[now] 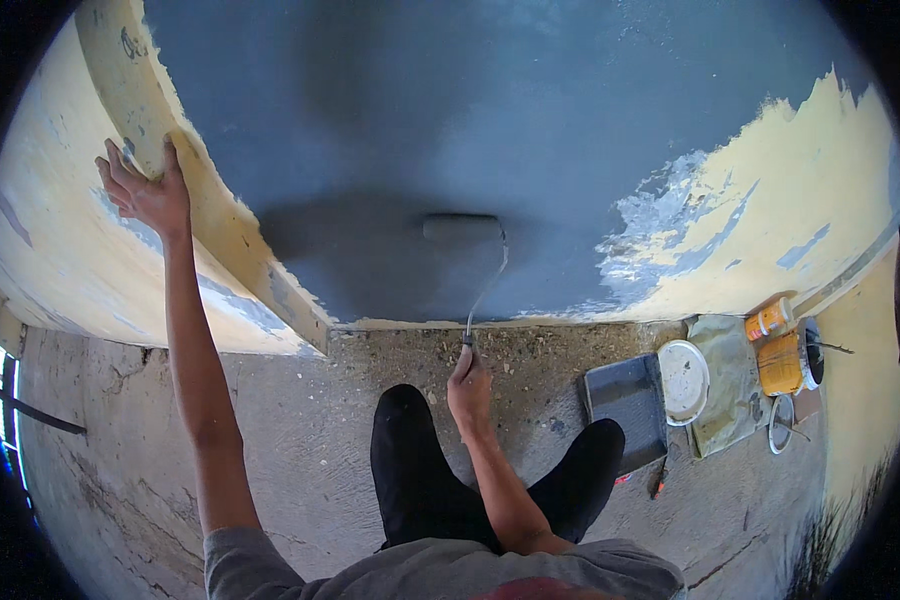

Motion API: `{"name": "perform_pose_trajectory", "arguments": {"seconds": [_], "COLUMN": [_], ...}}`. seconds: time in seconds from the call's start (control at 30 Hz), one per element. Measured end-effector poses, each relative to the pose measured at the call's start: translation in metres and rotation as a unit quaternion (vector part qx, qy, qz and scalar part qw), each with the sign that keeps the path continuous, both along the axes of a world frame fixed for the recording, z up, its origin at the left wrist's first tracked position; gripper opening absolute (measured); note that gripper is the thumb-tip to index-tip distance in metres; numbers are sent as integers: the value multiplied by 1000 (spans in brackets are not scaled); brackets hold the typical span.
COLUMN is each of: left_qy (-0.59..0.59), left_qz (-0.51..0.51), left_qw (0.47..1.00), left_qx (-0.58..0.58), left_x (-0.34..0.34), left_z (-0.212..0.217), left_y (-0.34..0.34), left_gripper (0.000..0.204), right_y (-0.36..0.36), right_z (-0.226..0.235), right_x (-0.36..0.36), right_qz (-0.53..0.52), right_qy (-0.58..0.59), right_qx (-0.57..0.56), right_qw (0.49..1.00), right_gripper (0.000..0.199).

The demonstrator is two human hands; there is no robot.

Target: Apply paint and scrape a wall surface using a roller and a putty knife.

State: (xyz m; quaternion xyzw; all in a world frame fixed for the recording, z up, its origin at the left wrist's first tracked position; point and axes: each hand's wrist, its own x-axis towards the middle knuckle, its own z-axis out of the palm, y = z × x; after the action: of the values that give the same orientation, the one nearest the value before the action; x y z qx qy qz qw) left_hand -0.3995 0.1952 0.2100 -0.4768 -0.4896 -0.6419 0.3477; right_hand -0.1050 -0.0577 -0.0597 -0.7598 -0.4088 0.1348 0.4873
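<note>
My right hand [470, 394] is closed round the handle of a paint roller [460, 226]. Its bent wire frame [489, 285] runs up to the grey-coated roller sleeve, which lies against the dark blue-grey painted wall [530, 120] low down. Out to the left, my left hand [148, 192] rests with spread fingers at the edge of a cream wall corner [220, 215], holding nothing. Cream patches and streaky paint show on the wall's right part [770, 210].
To my right on the concrete floor [300, 420] are a paint tray [625, 408], a white round lid [683, 382], a greenish-grey sheet [727, 385], an orange-and-white container [768, 319] and a yellow bucket [780, 364]. A small brush-like tool [659, 480] lies below the tray. My knees are bent near the wall.
</note>
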Motion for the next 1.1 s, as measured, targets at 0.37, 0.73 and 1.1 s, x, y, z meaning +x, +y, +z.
{"name": "perform_pose_trajectory", "arguments": {"seconds": [0.37, 0.73, 1.1], "left_qy": [11, 1, 111], "left_qz": [18, -4, 97], "left_qw": [1000, 1000, 986], "left_qx": [9, 2, 76], "left_x": [-4, -1, -21], "left_z": [-3, -3, 0], "left_y": [4, 3, 17], "left_gripper": [87, 88, 87], "right_y": [33, 41, -75], "right_z": [52, 100, -50], "right_x": [40, 61, 51], "right_qz": [81, 108, 40], "right_qy": [-1, 3, 107], "right_qx": [-12, 63, -142], "right_qw": [997, 992, 983], "right_gripper": [39, 35, 45]}}
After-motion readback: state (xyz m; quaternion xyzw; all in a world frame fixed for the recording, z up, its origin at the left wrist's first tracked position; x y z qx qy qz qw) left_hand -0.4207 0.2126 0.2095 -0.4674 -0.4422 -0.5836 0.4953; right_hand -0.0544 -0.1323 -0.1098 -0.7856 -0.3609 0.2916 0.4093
